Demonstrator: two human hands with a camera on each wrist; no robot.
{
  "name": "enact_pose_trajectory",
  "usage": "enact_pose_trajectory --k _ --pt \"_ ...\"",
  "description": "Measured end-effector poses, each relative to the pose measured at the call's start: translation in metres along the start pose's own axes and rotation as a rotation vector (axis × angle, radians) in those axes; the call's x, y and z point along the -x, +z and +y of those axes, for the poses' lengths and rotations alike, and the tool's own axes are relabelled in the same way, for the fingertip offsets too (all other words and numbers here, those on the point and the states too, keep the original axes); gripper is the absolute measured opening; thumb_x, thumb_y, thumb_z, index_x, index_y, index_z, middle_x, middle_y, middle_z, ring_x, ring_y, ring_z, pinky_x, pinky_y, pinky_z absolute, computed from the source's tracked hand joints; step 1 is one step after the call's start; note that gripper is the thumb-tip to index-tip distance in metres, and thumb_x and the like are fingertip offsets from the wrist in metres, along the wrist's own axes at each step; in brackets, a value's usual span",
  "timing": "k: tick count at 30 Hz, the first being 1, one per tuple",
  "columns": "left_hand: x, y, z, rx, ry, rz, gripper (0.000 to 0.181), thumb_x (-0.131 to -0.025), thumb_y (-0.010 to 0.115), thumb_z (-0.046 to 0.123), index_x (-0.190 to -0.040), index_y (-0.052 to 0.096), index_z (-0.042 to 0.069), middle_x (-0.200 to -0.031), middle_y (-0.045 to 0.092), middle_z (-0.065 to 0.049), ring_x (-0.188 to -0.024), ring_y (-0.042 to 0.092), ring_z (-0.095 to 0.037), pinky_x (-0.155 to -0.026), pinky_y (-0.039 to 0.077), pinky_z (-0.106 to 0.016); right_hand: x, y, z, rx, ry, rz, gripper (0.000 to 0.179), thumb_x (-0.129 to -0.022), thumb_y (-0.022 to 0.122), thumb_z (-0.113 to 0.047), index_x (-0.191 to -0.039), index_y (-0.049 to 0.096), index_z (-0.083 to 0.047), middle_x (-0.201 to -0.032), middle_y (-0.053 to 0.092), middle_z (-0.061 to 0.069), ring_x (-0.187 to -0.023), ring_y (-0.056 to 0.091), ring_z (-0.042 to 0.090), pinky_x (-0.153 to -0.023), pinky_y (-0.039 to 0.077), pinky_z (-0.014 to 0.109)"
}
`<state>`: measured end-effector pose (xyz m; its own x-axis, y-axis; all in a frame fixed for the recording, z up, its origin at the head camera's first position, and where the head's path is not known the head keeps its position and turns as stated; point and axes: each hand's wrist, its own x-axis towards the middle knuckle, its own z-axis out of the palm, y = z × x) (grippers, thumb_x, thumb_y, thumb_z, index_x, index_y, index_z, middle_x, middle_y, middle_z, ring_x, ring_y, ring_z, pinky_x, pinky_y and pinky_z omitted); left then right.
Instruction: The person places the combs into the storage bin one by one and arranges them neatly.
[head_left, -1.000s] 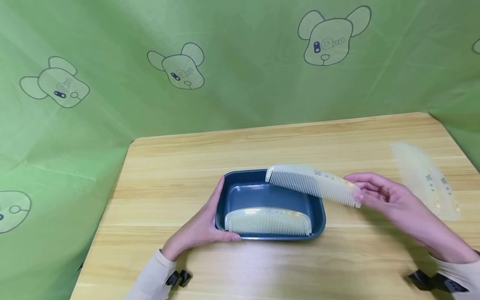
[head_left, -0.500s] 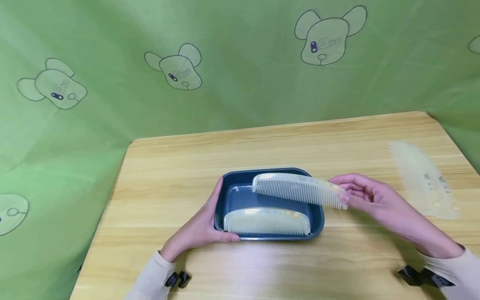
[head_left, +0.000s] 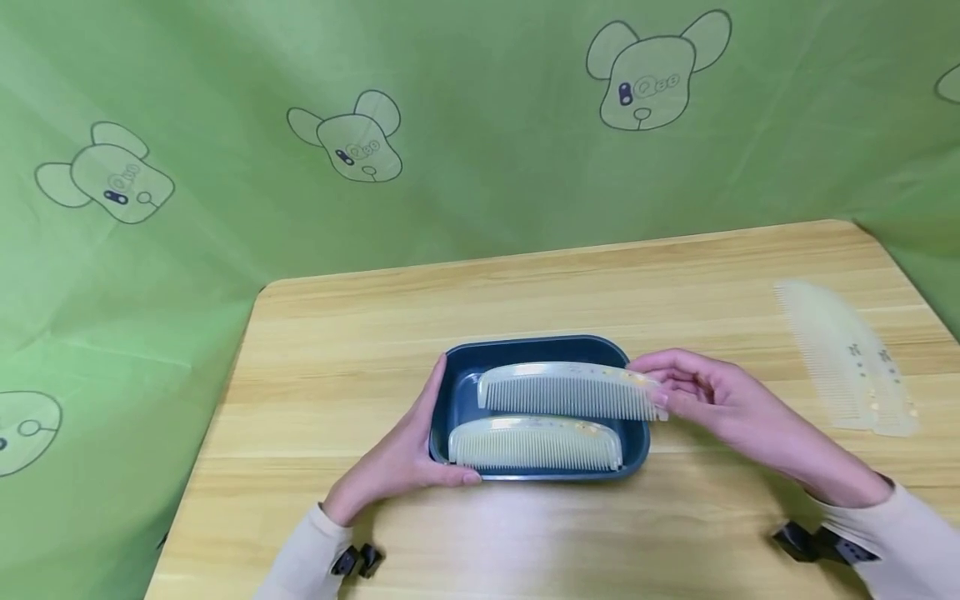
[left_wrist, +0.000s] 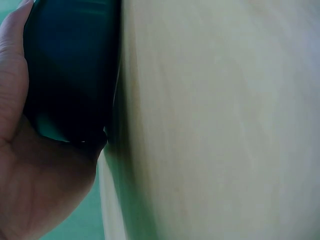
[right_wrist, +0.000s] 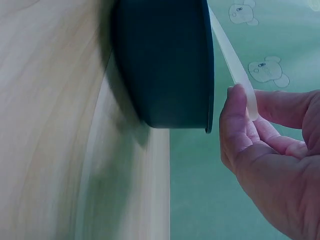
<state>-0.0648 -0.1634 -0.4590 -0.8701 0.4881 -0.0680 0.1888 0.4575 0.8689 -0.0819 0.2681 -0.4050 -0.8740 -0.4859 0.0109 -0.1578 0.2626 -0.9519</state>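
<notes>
A dark blue rectangular tray (head_left: 525,342) sits on the table, its left end gripped by my left hand (head_left: 408,446); the thumb lies along the near rim and the fingers along the left wall. Inside, along the near wall, lies a pale comb (head_left: 536,442) with small flower prints. My right hand (head_left: 697,392) pinches the right end of another pale comb (head_left: 566,390) between thumb and fingers. That comb slants over the tray's right rim with its teeth toward me. In the right wrist view the held comb (right_wrist: 235,62) tilts over the tray wall (right_wrist: 165,65).
Two more pale combs (head_left: 825,354) lie overlapping on the wooden table (head_left: 360,333) at the far right, beyond my right hand. A green cloth (head_left: 480,200) with animal-head outlines hangs behind the table and at its sides.
My right hand has moved left and brought the held comb from over the tray's right rim to farther across the tray, more level. The left hand and tray have stayed put.
</notes>
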Motion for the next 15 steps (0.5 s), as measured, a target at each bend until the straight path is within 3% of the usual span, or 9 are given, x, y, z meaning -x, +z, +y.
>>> enact_pose_trajectory --k 7,15 --pt "-0.002 0.000 -0.001 0.005 -0.007 -0.010 0.151 -0.077 0.102 0.038 -0.174 -0.015 0.039 -0.180 -0.010 0.010 -0.165 0.002 -0.018 -0.129 0.016 -0.054 -0.005 0.008 -0.005 0.026 -0.006 -0.015 0.038 -0.109 0.061 0.002 -0.147 0.063 -0.003 -0.119 0.074 0.014 -0.104 0.072 0.018 -0.088 0.060 0.024" --pt "-0.001 0.000 -0.002 0.012 0.003 -0.003 0.151 -0.077 0.102 0.037 -0.173 -0.015 0.039 -0.181 -0.008 0.007 -0.166 0.003 -0.022 -0.129 0.016 -0.058 -0.013 0.019 -0.012 0.035 -0.002 -0.048 0.035 -0.109 0.064 0.000 -0.143 0.066 -0.002 -0.113 0.074 0.012 -0.101 0.072 0.022 -0.083 0.062 0.027"
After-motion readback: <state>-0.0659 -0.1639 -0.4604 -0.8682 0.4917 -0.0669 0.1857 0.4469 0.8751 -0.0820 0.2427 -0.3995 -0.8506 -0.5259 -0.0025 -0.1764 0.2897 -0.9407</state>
